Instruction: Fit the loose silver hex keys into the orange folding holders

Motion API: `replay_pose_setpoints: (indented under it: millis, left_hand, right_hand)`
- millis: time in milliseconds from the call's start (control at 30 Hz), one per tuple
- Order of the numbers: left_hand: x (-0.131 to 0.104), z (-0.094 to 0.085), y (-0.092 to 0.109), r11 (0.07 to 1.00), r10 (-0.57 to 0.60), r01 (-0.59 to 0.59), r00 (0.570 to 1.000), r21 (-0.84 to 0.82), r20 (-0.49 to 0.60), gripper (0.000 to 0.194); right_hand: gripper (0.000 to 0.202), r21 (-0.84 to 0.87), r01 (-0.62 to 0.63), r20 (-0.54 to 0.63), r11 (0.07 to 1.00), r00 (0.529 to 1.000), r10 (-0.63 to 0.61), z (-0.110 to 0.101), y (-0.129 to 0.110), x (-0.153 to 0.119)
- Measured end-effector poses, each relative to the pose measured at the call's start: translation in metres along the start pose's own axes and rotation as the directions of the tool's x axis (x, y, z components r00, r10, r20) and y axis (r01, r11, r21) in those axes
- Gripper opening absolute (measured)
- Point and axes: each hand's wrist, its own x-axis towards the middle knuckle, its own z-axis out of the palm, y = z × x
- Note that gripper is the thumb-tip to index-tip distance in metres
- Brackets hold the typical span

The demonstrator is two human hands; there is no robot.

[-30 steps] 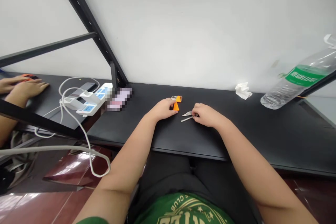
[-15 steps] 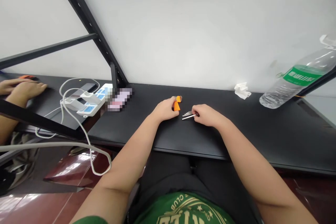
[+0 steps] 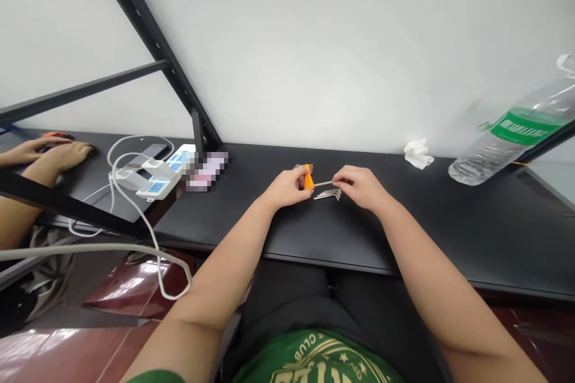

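An orange holder [image 3: 309, 181] sits in the grip of my left hand [image 3: 290, 187], just above the black table [image 3: 431, 233]. My right hand [image 3: 359, 185] pinches one end of a thin metal key [image 3: 323, 184], whose other end meets the orange holder. Whether its tip is inside the holder is too small to tell. Several bent metal hex keys [image 3: 329, 194] lie side by side on the table, below and between my two hands.
At the right a clear bottle with a green label [image 3: 523, 127] leans near crumpled tissue [image 3: 418, 154]. To the left are a white power strip [image 3: 166, 172] with cables, a blurred-out phone [image 3: 209, 170], a black metal frame [image 3: 157, 42] and another person's hands [image 3: 67, 155].
My right hand has lifted one key from the group and moved it up to the orange holder. The other keys now lie free on the table.
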Motion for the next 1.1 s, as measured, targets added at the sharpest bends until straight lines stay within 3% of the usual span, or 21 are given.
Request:
replay_pose_setpoints:
  millis: [167,267,367,433,500,567,667,767,900,1100]
  left_hand:
    - [-0.001,0.003,0.002,1.0,0.006,-0.006,1.0,-0.003,-0.013,0.046]
    - [-0.003,0.004,0.006,0.998,0.036,-0.035,0.999,0.057,-0.012,0.043]
    - [-0.005,0.006,0.013,0.991,0.075,-0.075,0.997,0.111,-0.001,0.039]
    - [-0.006,0.006,0.017,0.985,0.091,-0.092,0.996,0.147,0.01,0.033]
    - [-0.006,0.007,0.018,0.979,0.095,-0.097,0.995,0.182,0.02,0.029]
    - [-0.004,0.006,0.015,0.972,0.105,-0.104,0.994,0.212,0.007,0.033]
    - [-0.002,0.003,0.008,0.965,0.121,-0.105,0.991,0.241,-0.052,0.04]
    - [-0.001,0.003,0.001,0.974,0.1,-0.085,0.993,0.211,-0.065,0.047]
    - [0.001,0.007,-0.005,0.982,0.097,-0.087,0.994,0.165,-0.052,0.064]
    - [0.003,0.011,-0.01,0.981,0.118,-0.107,0.991,0.159,-0.058,0.06]
  right_hand:
    - [0.018,0.05,-0.011,0.003,0.999,1.0,0.011,-0.001,0.0,-0.001]
    - [0.012,0.174,-0.205,0.096,0.963,0.977,0.19,0.007,-0.007,-0.001]
    - [0.009,0.401,-0.447,0.255,0.799,0.893,0.372,0.023,-0.016,0.002]
    - [0.017,0.532,-0.506,0.314,0.678,0.862,0.398,0.034,-0.02,0.004]
    - [0.021,0.558,-0.513,0.321,0.653,0.858,0.4,0.04,-0.019,0.005]
    - [0.018,0.434,-0.462,0.268,0.773,0.886,0.379,0.038,-0.015,0.004]
    - [0.009,0.036,-0.221,0.183,0.975,0.96,0.211,0.026,-0.002,0.0]
    - [0.012,-0.214,-0.084,0.278,0.973,0.95,0.143,0.015,0.006,-0.003]
    - [0.015,-0.339,-0.025,0.34,0.94,0.929,0.147,0.015,0.0,-0.003]
    - [0.008,-0.378,-0.083,0.32,0.922,0.923,0.214,0.02,-0.014,-0.004]
